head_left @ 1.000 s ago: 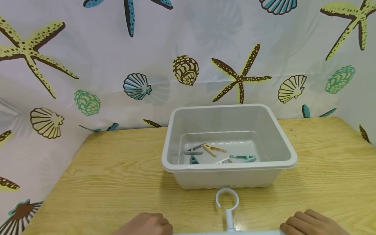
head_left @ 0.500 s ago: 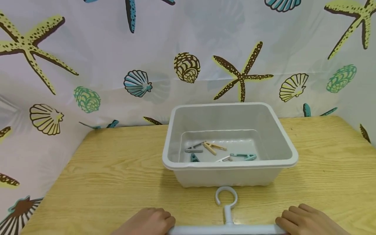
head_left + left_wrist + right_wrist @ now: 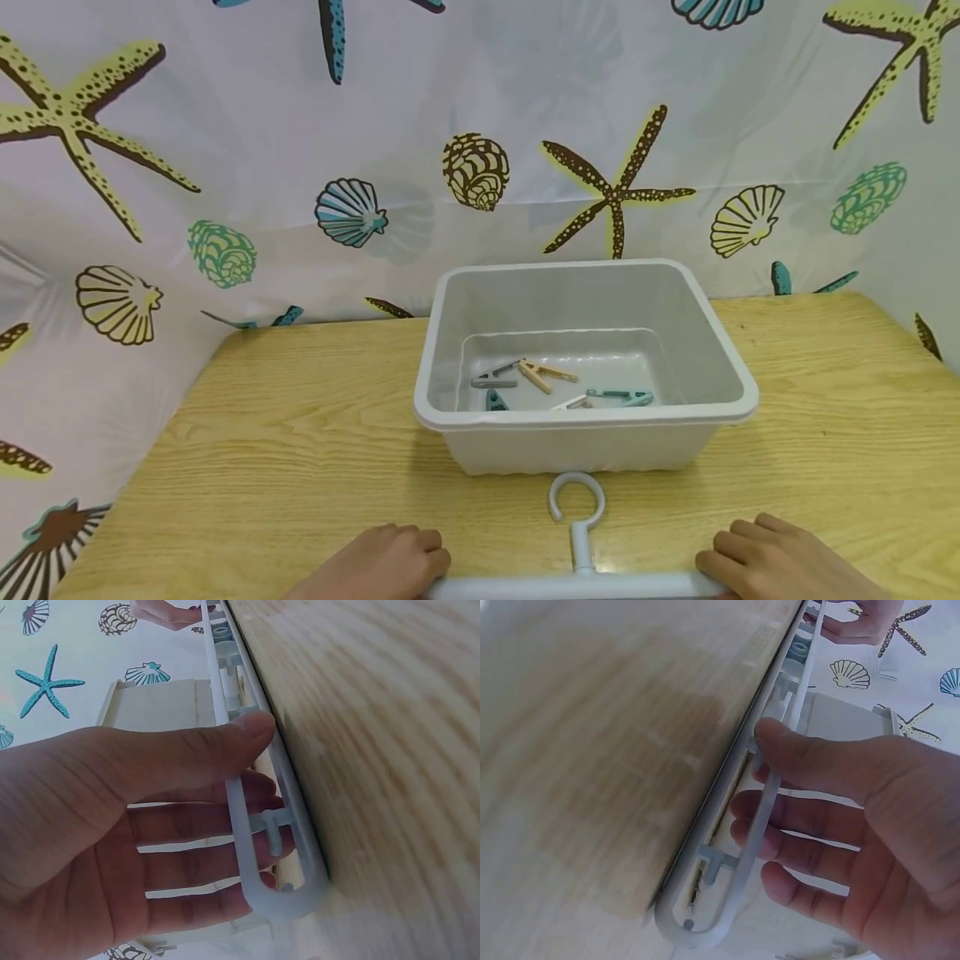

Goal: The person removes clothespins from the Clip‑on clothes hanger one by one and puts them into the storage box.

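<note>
A pale grey-white clip hanger (image 3: pixel 577 587) with a round hook (image 3: pixel 577 496) lies along the near edge of the head view. My left hand (image 3: pixel 393 563) grips its left part, the thumb on the near rail and the fingers behind it. On the right part, my right hand (image 3: pixel 776 557) holds it the same way. Both wrist views show the rounded ends of the hanger's long slotted frame (image 3: pixel 289 900), with small pegs inside. Past the hook stands a grey-white plastic bin (image 3: pixel 585 446). Inside lie several clothespins, among them a tan clothespin (image 3: pixel 536 377) and a teal clothespin (image 3: pixel 637 399).
The wooden table (image 3: pixel 300 433) extends to both sides of the bin. Behind it and at the sides hangs a white curtain (image 3: pixel 405 108) printed with shells and starfish. The bin's near wall hides part of its floor.
Both hands and the hanger have come slightly farther up in the head view, showing more of the bar. The hands are a little closer together. The bin's contents look the same.
</note>
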Action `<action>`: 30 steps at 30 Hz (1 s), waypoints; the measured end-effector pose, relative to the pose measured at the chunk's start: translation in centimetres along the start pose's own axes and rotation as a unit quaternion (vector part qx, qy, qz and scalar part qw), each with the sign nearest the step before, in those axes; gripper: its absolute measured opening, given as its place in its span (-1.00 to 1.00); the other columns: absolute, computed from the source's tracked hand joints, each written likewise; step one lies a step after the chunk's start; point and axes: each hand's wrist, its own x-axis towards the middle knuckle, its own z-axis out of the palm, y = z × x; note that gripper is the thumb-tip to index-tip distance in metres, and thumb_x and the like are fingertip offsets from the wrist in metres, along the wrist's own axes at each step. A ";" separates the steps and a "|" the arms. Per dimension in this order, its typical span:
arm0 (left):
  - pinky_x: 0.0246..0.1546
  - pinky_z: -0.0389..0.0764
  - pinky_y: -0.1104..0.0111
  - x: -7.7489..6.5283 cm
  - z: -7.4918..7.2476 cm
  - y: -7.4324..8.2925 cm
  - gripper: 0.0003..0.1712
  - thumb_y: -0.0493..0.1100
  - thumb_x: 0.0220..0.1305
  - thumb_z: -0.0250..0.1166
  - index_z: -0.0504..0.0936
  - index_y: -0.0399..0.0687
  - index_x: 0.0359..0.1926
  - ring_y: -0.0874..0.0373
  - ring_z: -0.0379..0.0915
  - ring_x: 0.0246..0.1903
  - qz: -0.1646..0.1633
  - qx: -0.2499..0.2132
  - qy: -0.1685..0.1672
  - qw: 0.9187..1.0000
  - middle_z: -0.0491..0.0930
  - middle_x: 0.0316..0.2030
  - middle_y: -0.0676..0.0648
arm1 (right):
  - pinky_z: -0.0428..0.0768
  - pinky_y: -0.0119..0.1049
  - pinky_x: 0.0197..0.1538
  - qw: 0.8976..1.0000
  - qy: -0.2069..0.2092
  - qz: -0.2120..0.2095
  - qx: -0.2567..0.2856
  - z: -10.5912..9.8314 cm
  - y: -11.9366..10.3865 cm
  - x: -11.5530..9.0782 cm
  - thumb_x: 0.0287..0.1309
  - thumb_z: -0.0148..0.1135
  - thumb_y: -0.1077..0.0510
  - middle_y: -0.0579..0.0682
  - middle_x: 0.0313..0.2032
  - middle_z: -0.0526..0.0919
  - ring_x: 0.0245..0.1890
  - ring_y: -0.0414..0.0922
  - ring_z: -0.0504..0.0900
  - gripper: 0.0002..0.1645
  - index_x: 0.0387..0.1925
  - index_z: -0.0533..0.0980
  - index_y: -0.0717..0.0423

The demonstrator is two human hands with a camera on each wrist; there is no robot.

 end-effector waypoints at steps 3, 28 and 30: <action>-0.58 0.34 0.49 0.1 -0.1 0.0 -0.71 0.10 0.14 0.32 0.55 0.03 -0.50 0.37 0.21 -0.60 -0.003 -0.006 -0.009 1.000 0.35 -0.56 0.18 | 0.14 -0.54 -0.48 1.000 -0.011 0.003 0.007 0.2 0.0 -0.1 0.14 0.30 -0.17 -0.37 -0.52 0.31 -0.53 -0.46 0.15 -0.72 -0.34 0.55 -0.08; -0.50 0.40 0.48 -0.1 -0.4 0.0 -0.83 -0.07 0.10 0.42 0.59 0.00 -0.40 0.36 0.29 -0.54 -0.014 -0.033 -0.019 0.999 0.39 -0.52 0.17 | 0.40 -0.36 -0.43 0.984 -0.127 0.095 0.076 0.1 -0.1 -0.5 0.25 0.12 -0.26 -0.32 -0.43 0.52 -0.47 -0.39 0.40 -0.59 -0.25 0.60 -0.03; -0.50 0.39 0.49 -0.2 -0.3 0.1 -0.83 -0.08 0.10 0.42 0.60 0.00 -0.40 0.37 0.29 -0.54 -0.013 -0.033 -0.018 0.999 0.39 -0.52 0.17 | 0.39 -0.37 -0.43 0.985 -0.124 0.093 0.076 0.1 -0.1 -0.5 0.26 0.11 -0.26 -0.32 -0.43 0.52 -0.47 -0.40 0.39 -0.58 -0.25 0.60 -0.03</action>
